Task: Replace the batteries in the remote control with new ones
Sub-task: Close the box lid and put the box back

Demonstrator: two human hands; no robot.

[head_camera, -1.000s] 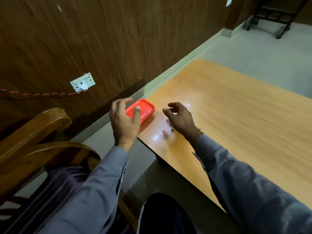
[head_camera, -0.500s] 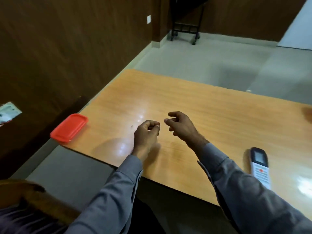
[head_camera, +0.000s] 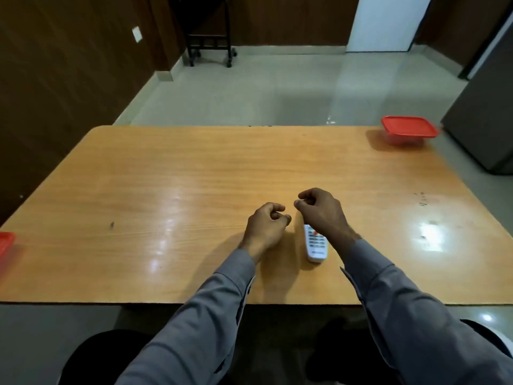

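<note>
Both hands loosely curled, holding nothing: left hand [head_camera: 265, 226] just left of the remote control [head_camera: 316, 245]; right hand [head_camera: 322, 211] above its far end, nearer. Remote lies face-up on the wooden table [head_camera: 166, 176], long axis running away from the person.

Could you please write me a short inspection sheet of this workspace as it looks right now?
Surface: glossy wooden table, a few small dark marks, glare patches.
Job's things: white remote control lies face up, buttons showing, partly under the right hand; no batteries seen.
Clutter: red-lidded container at the far right corner; another red item at the left edge, mostly out of frame.
Grips: left hand loosely curled, holding nothing visible; right hand curled above the remote, with thumb and forefinger pinched; contact with the remote cannot be told.
Cables: nothing seen.
Surroundings: dark wood-panelled walls, grey floor, black wheeled stand at the back.
</note>
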